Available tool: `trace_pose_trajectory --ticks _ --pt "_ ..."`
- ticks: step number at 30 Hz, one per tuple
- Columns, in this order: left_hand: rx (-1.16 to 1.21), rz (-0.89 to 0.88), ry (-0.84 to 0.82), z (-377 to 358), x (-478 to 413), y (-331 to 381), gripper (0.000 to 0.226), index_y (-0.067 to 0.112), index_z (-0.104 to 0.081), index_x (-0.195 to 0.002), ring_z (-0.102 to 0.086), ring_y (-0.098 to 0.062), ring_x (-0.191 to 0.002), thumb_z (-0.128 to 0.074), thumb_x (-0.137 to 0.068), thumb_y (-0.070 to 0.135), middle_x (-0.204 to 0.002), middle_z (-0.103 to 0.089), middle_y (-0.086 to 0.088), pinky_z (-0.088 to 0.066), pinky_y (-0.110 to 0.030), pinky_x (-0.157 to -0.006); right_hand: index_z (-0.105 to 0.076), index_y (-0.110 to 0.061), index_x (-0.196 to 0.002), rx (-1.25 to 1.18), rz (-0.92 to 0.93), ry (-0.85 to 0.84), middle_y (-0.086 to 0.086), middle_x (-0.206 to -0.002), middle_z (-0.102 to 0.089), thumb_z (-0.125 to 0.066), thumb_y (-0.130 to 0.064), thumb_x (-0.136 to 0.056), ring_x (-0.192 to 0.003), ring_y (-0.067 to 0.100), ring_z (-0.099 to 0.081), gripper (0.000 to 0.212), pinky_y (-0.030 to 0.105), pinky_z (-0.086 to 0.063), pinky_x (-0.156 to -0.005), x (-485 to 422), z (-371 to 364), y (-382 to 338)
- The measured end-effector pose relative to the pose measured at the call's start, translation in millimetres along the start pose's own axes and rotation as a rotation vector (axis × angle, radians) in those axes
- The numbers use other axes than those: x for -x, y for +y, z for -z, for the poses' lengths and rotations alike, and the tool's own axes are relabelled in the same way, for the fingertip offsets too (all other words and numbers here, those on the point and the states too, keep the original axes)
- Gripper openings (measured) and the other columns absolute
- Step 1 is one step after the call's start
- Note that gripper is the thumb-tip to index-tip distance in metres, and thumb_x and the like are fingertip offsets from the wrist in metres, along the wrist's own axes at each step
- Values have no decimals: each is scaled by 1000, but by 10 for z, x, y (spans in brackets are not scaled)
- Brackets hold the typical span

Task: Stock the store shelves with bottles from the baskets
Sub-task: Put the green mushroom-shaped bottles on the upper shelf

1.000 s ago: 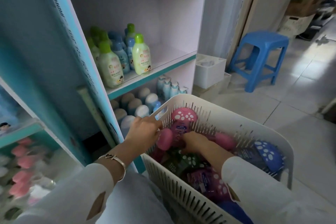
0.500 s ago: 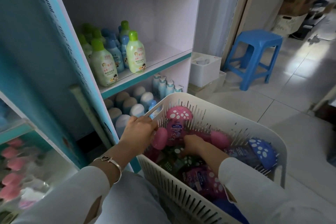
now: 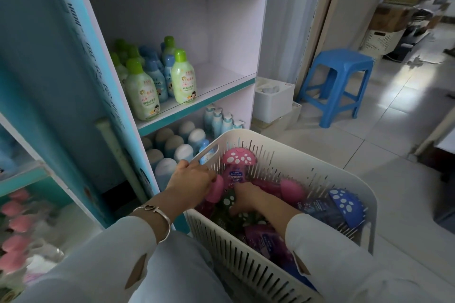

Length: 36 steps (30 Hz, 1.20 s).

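Note:
A white slotted basket (image 3: pixel 320 174) in front of me holds several mushroom-capped bottles. One pink bottle (image 3: pixel 237 162) stands upright against the far wall, and a blue-capped bottle (image 3: pixel 344 206) lies at the right. My left hand (image 3: pixel 192 182) reaches over the basket's left rim and grips a pink bottle (image 3: pixel 216 188) lying there. Beside it, my right hand (image 3: pixel 248 198) is pushed down among the dark green and pink bottles in the middle. Its fingertips are buried, so its grip is hidden.
The shelf unit (image 3: pixel 197 98) at the left carries green and blue bottles (image 3: pixel 182 76) on its left half; its right half is bare. White-capped bottles (image 3: pixel 183 152) fill the shelf below. A white box (image 3: pixel 273 98) and a blue stool (image 3: pixel 339 81) stand on the tiled floor behind.
Both hands stay in the basket at nearly the same spots. The left hand has closed a little further round the pink bottle. The view has shifted slightly.

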<state>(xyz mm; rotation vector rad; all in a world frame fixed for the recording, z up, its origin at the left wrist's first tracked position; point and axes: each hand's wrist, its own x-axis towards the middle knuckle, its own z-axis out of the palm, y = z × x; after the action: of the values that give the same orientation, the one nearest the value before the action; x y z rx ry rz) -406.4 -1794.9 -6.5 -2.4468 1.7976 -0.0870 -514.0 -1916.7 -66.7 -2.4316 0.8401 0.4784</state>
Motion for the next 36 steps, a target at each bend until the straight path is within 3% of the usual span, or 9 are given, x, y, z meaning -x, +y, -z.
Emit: trace_pose_trajectory --ticks 6,9,11,14,18,22,25,31,36 --pt "46 -17 -84 146 88 114 33 24 -51 -122 -51 -23 -117 -44 -91 32 -126 -56 -3 -36 -36 -100 -41 -14 -132 12 104 202 8 -125 -52 -77 -23 -71 -115 26 -52 71 34 -47 -93 205 345 -50" --pt "102 24 -58 283 121 108 39 25 -46 -130 -53 -23 -115 -46 -91 32 -126 -55 -3 -43 -36 -93 -47 -17 -123 -85 156 273 4 -107 -55 -77 -21 -70 -102 22 -55 61 27 -44 -78 354 632 -77" --pt "154 65 -49 395 155 106 42 24 -43 -132 -53 -25 -117 -48 -91 28 -128 -53 -4 -45 -39 -91 -47 -19 -121 -180 169 323 1 -101 -55 -77 -20 -69 -94 20 -55 61 28 -44 -73 512 851 -133" --pt "259 97 -48 557 172 77 51 24 -36 -137 -53 -28 -115 -53 -89 28 -127 -52 -7 -46 -40 -91 -48 -22 -117 -400 228 362 1 -104 -59 -80 -17 -68 -98 21 -59 59 35 -49 -86 679 1138 -231" --pt "454 136 25 880 321 -17 58 18 -29 -141 -51 -28 -118 -56 -90 27 -132 -50 -10 -42 -36 -98 -48 -22 -115 -683 340 318 3 -105 -59 -77 -7 -73 -93 19 -60 53 31 -52 -78 952 1378 -474" --pt "1079 95 17 1093 587 -115 60 18 -33 -139 -59 -6 -94 -63 -87 17 -111 -60 5 -48 -19 -83 -50 -18 -117 -880 433 264 6 -109 -61 -72 -3 -77 -95 21 -63 48 34 -55 -80 1121 1447 -745" --pt "1444 121 -6 1186 814 -194 43 20 -45 -124 -65 -8 -87 -64 -86 13 -105 -64 3 -56 -19 -67 -52 -18 -112 -997 514 230 2 -101 -63 -68 -2 -81 -86 17 -65 39 32 -56 -72 1193 1429 -942" --pt "1514 228 279 1315 1115 -494 50 11 -50 -121 -65 -18 -95 -74 -78 19 -106 -67 -3 -53 -29 -87 -53 -20 -116 -1157 638 220 7 -113 -62 -68 -5 -82 -93 21 -66 40 38 -57 -80 1255 1433 -1508" --pt "1501 240 535 1591 1510 -898 34 11 -49 -113 -63 -13 -82 -65 -83 7 -100 -65 -5 -52 -17 -68 -49 -19 -128 -1112 710 173 5 -117 -65 -69 -16 -83 -98 21 -66 49 38 -55 -84 1324 1451 -2153"
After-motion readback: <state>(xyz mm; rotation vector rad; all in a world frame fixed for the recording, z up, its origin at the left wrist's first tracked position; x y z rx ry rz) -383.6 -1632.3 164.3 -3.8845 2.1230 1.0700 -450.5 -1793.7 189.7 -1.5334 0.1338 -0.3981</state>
